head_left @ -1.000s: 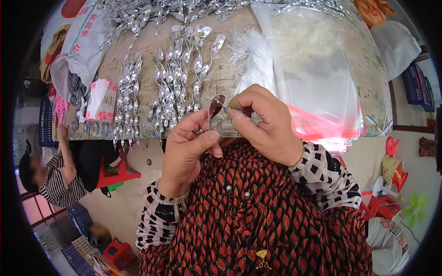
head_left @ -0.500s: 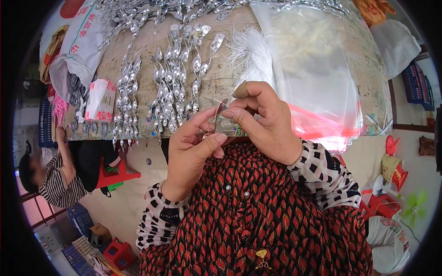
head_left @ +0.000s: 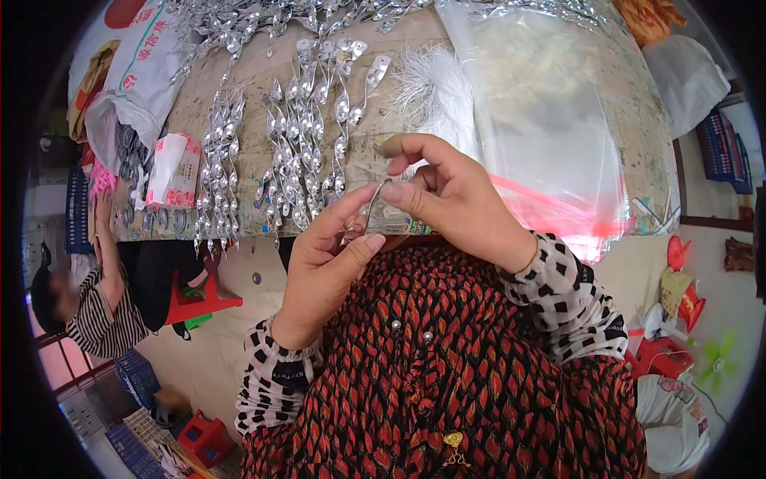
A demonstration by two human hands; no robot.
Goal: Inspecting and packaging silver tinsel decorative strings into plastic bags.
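Note:
Close to my body at the table's near edge, my left hand [head_left: 323,259] pinches a thin, curved silvery strip [head_left: 372,206] between thumb and fingers. Against the strip's upper end presses the thumb of my right hand [head_left: 459,195], its other fingers bent behind. A tan cover sits on my right index fingertip, which is raised off the strip. Whatever lies between the right fingers is too small to make out. Beyond my hands hang twisted silver spiral strips [head_left: 299,136] in rows. A bundle of white threads [head_left: 435,92] lies just past my right hand.
Clear plastic bags [head_left: 542,104] with a pink-red edge cover the table's right part. More silver spirals [head_left: 319,16] are heaped along the far side. At left are a pink-white box [head_left: 174,172], a white sack [head_left: 144,72] and another person [head_left: 104,303] seated.
My right index finger has lifted and shifted left, away from the strip. My right thumb has moved slightly left onto the strip's tip. The other person's arm has shifted a little.

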